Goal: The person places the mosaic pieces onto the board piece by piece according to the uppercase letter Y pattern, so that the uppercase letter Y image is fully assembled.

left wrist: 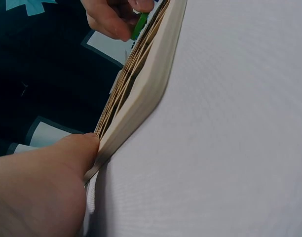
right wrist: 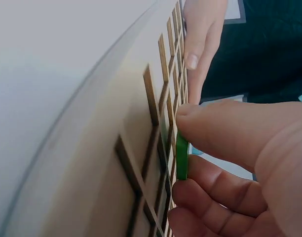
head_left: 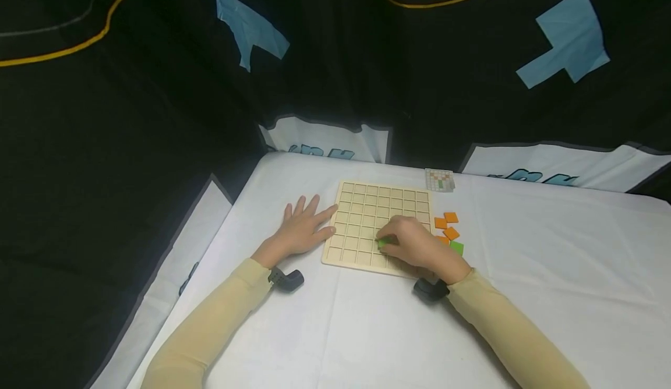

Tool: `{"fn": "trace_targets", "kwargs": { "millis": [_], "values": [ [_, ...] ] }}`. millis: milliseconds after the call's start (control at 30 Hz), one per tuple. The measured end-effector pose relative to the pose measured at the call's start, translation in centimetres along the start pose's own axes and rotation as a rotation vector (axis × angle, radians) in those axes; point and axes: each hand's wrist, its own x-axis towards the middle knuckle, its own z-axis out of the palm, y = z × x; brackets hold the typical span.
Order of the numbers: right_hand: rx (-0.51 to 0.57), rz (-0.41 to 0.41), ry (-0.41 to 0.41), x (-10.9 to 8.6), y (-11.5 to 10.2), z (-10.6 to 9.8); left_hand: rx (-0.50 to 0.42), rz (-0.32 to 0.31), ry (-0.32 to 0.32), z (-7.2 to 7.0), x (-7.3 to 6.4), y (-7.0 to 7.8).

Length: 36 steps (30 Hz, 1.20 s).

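A pale wooden grid board (head_left: 356,219) with raised dividers lies on the white table. My right hand (head_left: 411,241) is over its lower middle, pinching a green square tile (right wrist: 182,155) between thumb and fingertips. In the right wrist view the tile stands on edge, close to the grid cells. My left hand (head_left: 303,229) lies with fingers spread at the board's left side, thumb and index finger touching its edge. The left wrist view shows the left thumb (left wrist: 82,148) against the board's rim.
Several orange tiles (head_left: 451,217) and another green tile (head_left: 457,247) lie right of the board, partly behind the right hand. A small card with a coloured grid pattern (head_left: 439,180) lies beyond the board's upper right corner. Dark curtains (head_left: 335,74) hang behind the white-covered table (head_left: 550,249).
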Motion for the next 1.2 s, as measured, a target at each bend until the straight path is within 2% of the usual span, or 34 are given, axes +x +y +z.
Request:
{"fn": "trace_targets", "kwargs": {
  "millis": [633, 867, 1200],
  "values": [
    [-0.004, 0.069, -0.039, 0.2, -0.9, 0.5, -0.009, -0.002, 0.000, -0.1, 0.0, 0.4],
    [-0.015, 0.056, -0.033, 0.3, -1.0, 0.7, -0.009, -0.011, 0.001, 0.0, 0.0, 0.2],
    [-0.015, 0.081, -0.041, 0.3, -1.0, 0.9, -0.011, -0.010, -0.003, 0.0, 0.0, 0.1]
  ]
}}
